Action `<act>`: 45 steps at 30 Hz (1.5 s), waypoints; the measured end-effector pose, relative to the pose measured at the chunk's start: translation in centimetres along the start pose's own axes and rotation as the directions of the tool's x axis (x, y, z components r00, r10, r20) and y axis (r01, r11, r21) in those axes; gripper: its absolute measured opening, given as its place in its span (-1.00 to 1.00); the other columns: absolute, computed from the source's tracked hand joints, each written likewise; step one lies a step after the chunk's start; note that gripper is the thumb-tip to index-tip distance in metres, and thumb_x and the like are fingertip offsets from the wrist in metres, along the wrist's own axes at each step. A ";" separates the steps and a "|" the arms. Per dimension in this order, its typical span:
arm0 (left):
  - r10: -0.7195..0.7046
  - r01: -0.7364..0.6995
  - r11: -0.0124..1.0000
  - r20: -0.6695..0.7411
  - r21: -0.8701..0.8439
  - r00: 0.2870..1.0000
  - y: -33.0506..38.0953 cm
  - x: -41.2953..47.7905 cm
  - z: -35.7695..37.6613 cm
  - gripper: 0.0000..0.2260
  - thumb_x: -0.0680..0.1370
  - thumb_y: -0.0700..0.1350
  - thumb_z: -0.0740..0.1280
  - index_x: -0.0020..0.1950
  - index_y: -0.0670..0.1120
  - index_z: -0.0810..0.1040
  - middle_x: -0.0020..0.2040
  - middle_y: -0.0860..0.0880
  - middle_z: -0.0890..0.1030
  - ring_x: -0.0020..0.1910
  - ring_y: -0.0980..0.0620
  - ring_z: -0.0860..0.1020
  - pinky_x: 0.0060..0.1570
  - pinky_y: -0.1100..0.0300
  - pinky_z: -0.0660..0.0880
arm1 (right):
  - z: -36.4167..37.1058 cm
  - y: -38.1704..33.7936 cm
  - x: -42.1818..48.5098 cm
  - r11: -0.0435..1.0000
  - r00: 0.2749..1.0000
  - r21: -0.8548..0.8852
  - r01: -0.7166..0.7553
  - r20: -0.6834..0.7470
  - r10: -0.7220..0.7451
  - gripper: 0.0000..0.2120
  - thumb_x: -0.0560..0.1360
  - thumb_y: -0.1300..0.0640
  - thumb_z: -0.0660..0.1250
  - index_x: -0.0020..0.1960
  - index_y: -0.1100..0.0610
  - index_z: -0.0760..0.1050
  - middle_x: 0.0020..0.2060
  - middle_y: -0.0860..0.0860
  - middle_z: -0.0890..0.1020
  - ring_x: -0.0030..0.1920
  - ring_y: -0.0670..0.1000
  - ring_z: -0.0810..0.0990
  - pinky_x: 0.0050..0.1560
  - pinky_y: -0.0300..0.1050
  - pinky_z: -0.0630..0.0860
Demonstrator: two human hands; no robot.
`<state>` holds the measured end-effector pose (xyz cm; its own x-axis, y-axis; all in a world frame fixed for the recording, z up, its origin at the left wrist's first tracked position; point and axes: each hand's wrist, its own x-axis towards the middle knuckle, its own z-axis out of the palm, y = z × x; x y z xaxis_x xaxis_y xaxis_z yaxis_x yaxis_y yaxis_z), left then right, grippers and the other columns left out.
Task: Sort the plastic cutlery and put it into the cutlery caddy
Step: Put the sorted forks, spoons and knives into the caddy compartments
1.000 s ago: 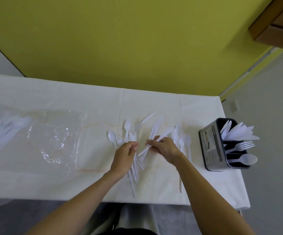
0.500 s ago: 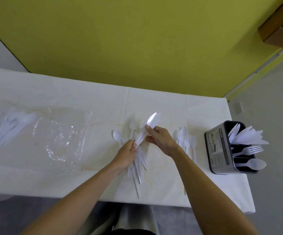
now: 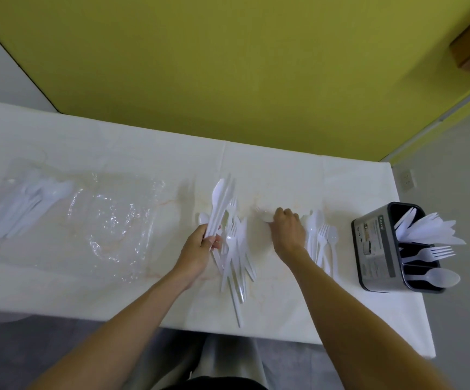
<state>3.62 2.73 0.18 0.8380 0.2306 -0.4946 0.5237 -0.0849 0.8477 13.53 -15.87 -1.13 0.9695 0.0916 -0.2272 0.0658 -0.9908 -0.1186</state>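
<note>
While left hand grips knives.

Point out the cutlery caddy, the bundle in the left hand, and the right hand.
cutlery caddy (image 3: pixel 374 249), head view, labelled grey side wall.
bundle (image 3: pixel 219 205) in the left hand (image 3: pixel 200 249), head view, raised upper ends.
right hand (image 3: pixel 287 230), head view, back of hand.

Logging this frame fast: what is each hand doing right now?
Left hand: closed, holding a bunch of knives raised off the table.
Right hand: closed on a fork lying on the table.
</note>
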 end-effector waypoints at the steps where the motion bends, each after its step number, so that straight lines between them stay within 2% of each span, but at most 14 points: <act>1: -0.011 0.011 1.000 -0.005 -0.012 1.000 0.1 0.0 0.0 -0.77 0.65 -0.24 0.06 0.16 -0.06 0.46 -0.09 -0.02 0.55 -0.14 0.08 0.54 0.00 0.25 0.46 | 0.0 0.4 -0.4 0.990 0.995 0.097 -0.103 0.018 0.102 -0.85 0.56 0.25 0.25 0.11 0.26 0.45 0.03 0.15 0.56 0.05 0.17 0.54 -0.18 -0.07 0.38; 7: -0.139 0.140 0.987 0.018 -0.078 0.990 0.1 -0.2 0.7 -0.79 0.63 -0.22 0.04 0.21 -0.14 0.38 0.20 -0.09 0.51 -0.17 0.04 0.47 -0.01 0.19 0.42 | 0.5 3.5 -3.5 0.820 0.911 0.407 -0.401 0.083 0.404 -0.78 0.58 0.11 0.30 0.09 0.27 0.45 0.01 0.16 0.60 -0.05 0.17 0.57 -0.17 -0.07 0.44; 9: -0.163 0.165 0.984 0.027 -0.074 0.986 0.0 -0.5 0.7 -0.78 0.62 -0.17 0.08 0.24 -0.13 0.35 0.41 -0.16 0.40 0.20 -0.23 0.49 0.25 -0.08 0.40 | 0.3 3.5 -4.3 0.812 0.912 0.446 -0.377 0.023 0.410 -0.76 0.58 0.15 0.30 0.16 0.26 0.40 0.10 0.15 0.51 0.01 0.17 0.55 -0.15 -0.09 0.38; 11: -0.169 0.171 0.983 0.033 -0.066 0.985 -0.2 -0.7 1.0 -0.70 0.65 -0.07 0.07 0.36 -0.10 0.29 0.47 -0.20 0.32 0.41 -0.32 0.25 0.39 -0.21 0.24 | 0.2 2.5 -4.6 0.806 0.950 0.529 -0.265 -0.001 0.313 -0.75 0.56 0.14 0.32 0.18 0.22 0.41 0.10 0.12 0.52 -0.01 0.11 0.55 -0.12 -0.13 0.39; 13: -0.179 0.178 0.980 -0.003 -0.090 0.984 -0.6 -0.9 1.2 -0.66 0.67 -0.01 0.05 0.42 -0.06 0.28 0.36 -0.27 0.40 0.34 -0.33 0.37 0.34 -0.16 0.35 | 0.3 0.7 -4.6 0.789 0.982 0.586 -0.186 0.106 0.153 -0.76 0.54 0.06 0.36 0.10 0.20 0.49 -0.03 0.07 0.59 -0.09 0.04 0.57 -0.12 -0.16 0.45; 14: -0.183 0.178 0.977 -0.031 -0.116 0.983 -0.7 -1.1 1.2 -0.68 0.67 -0.02 0.05 0.39 -0.07 0.32 0.18 -0.26 0.51 0.14 -0.27 0.51 0.18 -0.05 0.47 | 0.5 -0.2 -4.6 0.786 0.979 0.591 -0.181 0.186 0.085 -0.74 0.52 0.01 0.38 0.06 0.19 0.53 -0.10 0.04 0.60 -0.11 0.02 0.56 -0.12 -0.18 0.47; 16: -0.187 0.175 0.971 -0.064 -0.160 0.980 -0.8 -1.4 1.2 -0.74 0.67 -0.07 0.05 0.28 -0.09 0.42 -0.15 -0.08 0.50 -0.26 0.00 0.46 -0.15 0.19 0.45 | 0.9 -1.7 -4.6 0.776 0.953 0.592 -0.219 0.301 0.038 -0.67 0.47 -0.08 0.42 0.02 0.19 0.53 -0.17 0.00 0.58 -0.14 0.00 0.53 -0.19 -0.22 0.44; 19: -0.165 0.153 0.980 -0.092 -0.129 0.982 -1.3 -1.9 1.1 -0.78 0.67 -0.08 0.06 0.19 -0.09 0.45 -0.15 -0.04 0.53 -0.29 0.03 0.45 -0.12 0.14 0.45 | 1.3 -2.6 -4.7 0.778 0.946 0.584 -0.230 0.320 0.039 -0.70 0.45 0.00 0.46 0.01 0.19 0.50 -0.20 0.00 0.54 -0.17 0.00 0.50 -0.29 -0.27 0.38; 24: -0.149 0.137 0.985 -0.119 -0.105 0.982 -1.5 -2.7 0.7 -0.79 0.67 -0.08 0.08 0.18 -0.10 0.44 -0.04 -0.05 0.61 -0.21 -0.01 0.57 -0.02 0.12 0.49 | 1.3 -1.9 -4.1 0.696 0.921 0.630 -0.344 0.371 0.120 -0.88 0.46 0.20 0.36 -0.08 0.26 0.53 -0.22 0.10 0.56 -0.20 0.07 0.53 -0.04 -0.04 0.56; 29: -0.150 0.141 0.986 -0.106 -0.089 0.983 -1.5 -2.6 0.7 -0.82 0.66 -0.08 0.11 0.14 -0.08 0.46 -0.01 -0.01 0.67 -0.07 0.00 0.66 0.13 0.07 0.48 | 0.7 -0.1 -3.4 0.405 0.882 0.785 -0.470 0.435 0.180 -0.87 0.45 0.26 0.39 -0.24 0.23 0.48 -0.34 0.12 0.54 -0.35 0.04 0.51 -0.23 -0.14 0.52; 32: -0.116 0.112 0.992 -0.068 -0.067 0.991 -1.4 -2.7 1.0 -0.85 0.63 -0.06 0.18 0.10 -0.03 0.52 0.00 0.04 0.68 0.04 0.02 0.64 0.20 0.02 0.51 | -0.7 -0.4 -2.7 0.056 0.883 0.882 -0.469 0.466 0.054 -0.79 0.46 0.33 0.41 -0.28 0.23 0.42 -0.30 0.13 0.53 -0.27 0.05 0.57 -0.15 -0.19 0.60; 34: -0.092 0.092 0.996 -0.037 -0.007 0.995 -1.0 -2.7 1.4 -0.84 0.62 0.00 0.21 0.08 0.01 0.55 0.00 0.01 0.68 0.04 0.01 0.63 0.19 -0.03 0.53 | -1.3 -1.4 -2.5 -0.032 0.888 0.888 -0.460 0.459 -0.023 -0.87 0.46 0.33 0.42 -0.17 0.26 0.46 -0.22 0.16 0.57 -0.18 0.07 0.62 -0.12 -0.21 0.62; 42: -0.114 0.121 0.991 0.126 -0.053 0.986 -1.2 -3.4 0.1 -0.83 0.67 -0.10 0.08 0.19 -0.07 0.41 -0.06 -0.03 0.56 -0.17 0.06 0.48 -0.06 0.25 0.47 | -0.4 -5.1 -3.9 0.119 0.923 0.917 -0.380 0.384 -0.014 -0.89 0.45 0.27 0.47 -0.16 0.27 0.55 -0.30 0.11 0.59 -0.20 0.07 0.63 -0.05 -0.15 0.62; 45: -0.127 0.129 0.992 0.113 -0.008 0.985 -1.7 -3.4 0.0 -0.87 0.67 -0.13 0.07 0.06 -0.08 0.40 -0.17 -0.03 0.44 -0.23 0.07 0.40 -0.08 0.22 0.44 | -0.1 -5.4 -4.5 0.258 0.937 0.902 -0.345 0.345 0.047 -0.70 0.45 0.00 0.49 -0.15 0.24 0.52 -0.36 0.05 0.60 -0.31 0.02 0.64 -0.13 -0.12 0.66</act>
<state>-0.11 2.12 0.40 0.7767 0.1285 -0.6166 0.6259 -0.0469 0.7785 8.81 -10.97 0.68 0.8304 0.0734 -0.5523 -0.5308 -0.1972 -0.8243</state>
